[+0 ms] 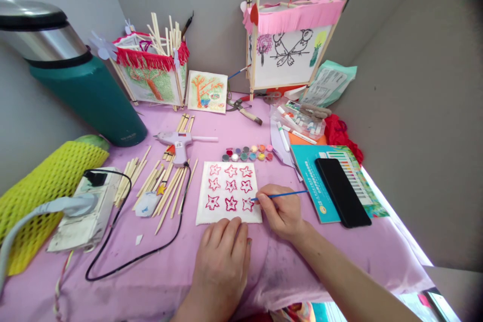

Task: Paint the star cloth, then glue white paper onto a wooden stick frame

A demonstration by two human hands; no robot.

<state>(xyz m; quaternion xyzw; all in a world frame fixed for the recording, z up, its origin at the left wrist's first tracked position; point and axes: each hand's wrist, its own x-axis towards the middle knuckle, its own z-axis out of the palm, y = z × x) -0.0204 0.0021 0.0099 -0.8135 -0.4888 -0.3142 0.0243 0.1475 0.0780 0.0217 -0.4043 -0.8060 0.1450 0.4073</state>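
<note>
A white square canvas panel (228, 217) lies flat on the pink cloth, with rows of red star outlines on it. My right hand (281, 210) pinches a slim blue paintbrush (279, 194), its tip at the lower right star and its handle pointing right. My left hand (222, 251) lies with its fingers stretched out, fingertips at the panel's bottom edge. Small round paint pots (245, 154) in several colours stand in two rows just beyond the panel.
Left are a glue gun (180, 146), wooden sticks (171, 188), a power strip (81, 221) with a looping cord, and a tall teal bottle (90, 95). Right, a black phone (342, 191) rests on a blue book (302, 161). Decorated stick-frame lanterns (285, 55) and pliers (241, 107) are at the back.
</note>
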